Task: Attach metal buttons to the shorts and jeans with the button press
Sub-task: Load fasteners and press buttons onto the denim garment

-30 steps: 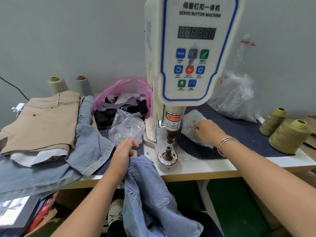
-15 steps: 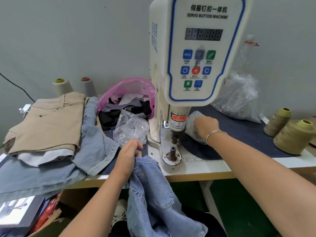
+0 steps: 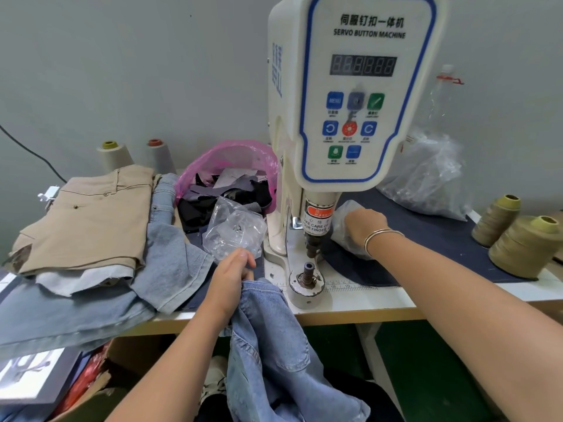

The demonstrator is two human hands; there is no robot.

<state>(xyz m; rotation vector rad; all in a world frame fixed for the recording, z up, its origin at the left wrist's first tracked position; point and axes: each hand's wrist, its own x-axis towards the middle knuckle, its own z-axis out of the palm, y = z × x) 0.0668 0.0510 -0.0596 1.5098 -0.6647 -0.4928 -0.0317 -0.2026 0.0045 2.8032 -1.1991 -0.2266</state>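
- Two bare hands work at a white table [image 3: 365, 303] that carries a cream servo button press with a blue-edged control panel [image 3: 359, 95].
- The left hand [image 3: 231, 275] grips the bunched waistband of a pair of light blue denim jeans [image 3: 274, 345], fingers curled round the cloth; the jeans hang off the near table edge, just left of the press's round lower die [image 3: 307, 274].
- The right hand [image 3: 364, 225] reaches behind the ram to a small clear plastic bag [image 3: 344, 214] lying on a dark navy cloth mat [image 3: 426, 239]; its fingers seem to pinch the bag, though the press hides the tips.
- A silver bangle [image 3: 380, 234] sits on the right wrist.
- At far left, folded tan cotton shorts [image 3: 88, 220] lie on a stack of pale blue denim garments [image 3: 76, 312].
- A crumpled clear packet [image 3: 234, 229] lies between that stack and the press, with a pink plastic bag of dark fabric scraps [image 3: 231, 175] behind it.
- Two olive thread cones [image 3: 524, 245] stand at the right edge; two grey thread cones [image 3: 137, 156] stand by the far wall.
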